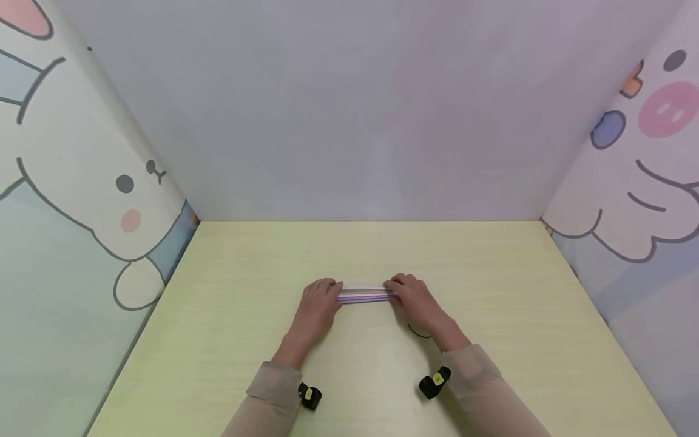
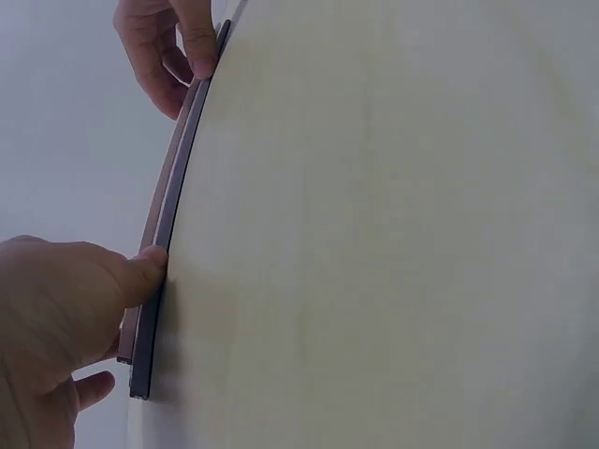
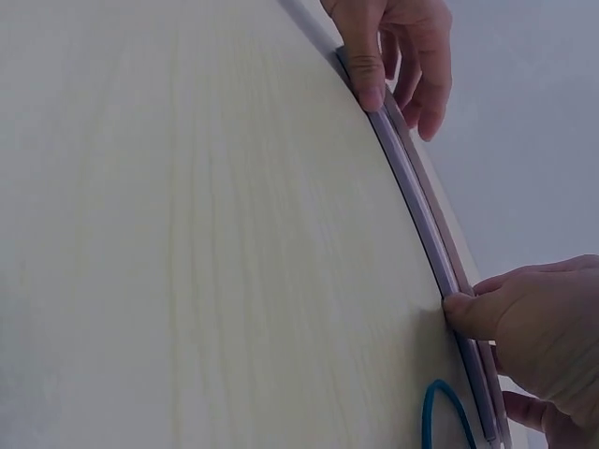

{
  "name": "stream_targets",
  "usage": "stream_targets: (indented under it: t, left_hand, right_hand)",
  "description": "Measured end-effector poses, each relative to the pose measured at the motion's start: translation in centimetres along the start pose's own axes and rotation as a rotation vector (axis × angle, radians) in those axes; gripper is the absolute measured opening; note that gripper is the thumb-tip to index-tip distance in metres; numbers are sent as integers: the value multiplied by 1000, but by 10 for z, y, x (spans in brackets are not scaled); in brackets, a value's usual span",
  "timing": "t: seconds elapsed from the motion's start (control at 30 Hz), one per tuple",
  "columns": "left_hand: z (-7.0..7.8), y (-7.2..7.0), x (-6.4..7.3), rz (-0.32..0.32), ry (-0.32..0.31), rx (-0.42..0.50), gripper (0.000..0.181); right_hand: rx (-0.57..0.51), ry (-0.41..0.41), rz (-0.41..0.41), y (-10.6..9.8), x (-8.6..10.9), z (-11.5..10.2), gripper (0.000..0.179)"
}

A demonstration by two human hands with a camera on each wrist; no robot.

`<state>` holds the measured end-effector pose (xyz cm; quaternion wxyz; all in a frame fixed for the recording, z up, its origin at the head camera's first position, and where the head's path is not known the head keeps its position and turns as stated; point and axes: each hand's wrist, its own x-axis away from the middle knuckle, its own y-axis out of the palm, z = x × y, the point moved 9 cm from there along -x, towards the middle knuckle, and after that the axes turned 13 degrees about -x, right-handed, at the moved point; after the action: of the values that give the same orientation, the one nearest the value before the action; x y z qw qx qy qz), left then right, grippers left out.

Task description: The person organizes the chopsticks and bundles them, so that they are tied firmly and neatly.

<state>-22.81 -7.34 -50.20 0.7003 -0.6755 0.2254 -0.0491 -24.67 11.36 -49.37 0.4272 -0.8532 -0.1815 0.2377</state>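
Between the two hands lies a small bundle of long, slim, straight sticks [image 1: 364,296] in white, pink and purple, side by side above the tabletop's middle. Their exact kind is not clear. My left hand [image 1: 318,306] grips the left ends, with the thumb on the near side. On the right, my right hand [image 1: 416,301] pinches the other ends in the same way. The left wrist view shows a dark purple stick [image 2: 178,201] nearest the thumbs, with a pinkish-brown stick [image 2: 153,220] behind it. Fingers cover parts of both ends.
A pale wooden table [image 1: 246,255] reaches back to a plain grey wall [image 1: 349,121]. Cartoon-printed panels [image 1: 76,291] stand at both sides. A thin teal loop [image 3: 432,398] lies beside the right hand. Black wrist devices [image 1: 435,382] hang by both sleeves.
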Motion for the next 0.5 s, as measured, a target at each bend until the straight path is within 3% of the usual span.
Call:
stream_targets:
  t: [0.5]
  left_hand:
    - [-1,-11,2,97,-14,17,21]
  right_hand:
    - [11,-27,31,-1,0,-2,32]
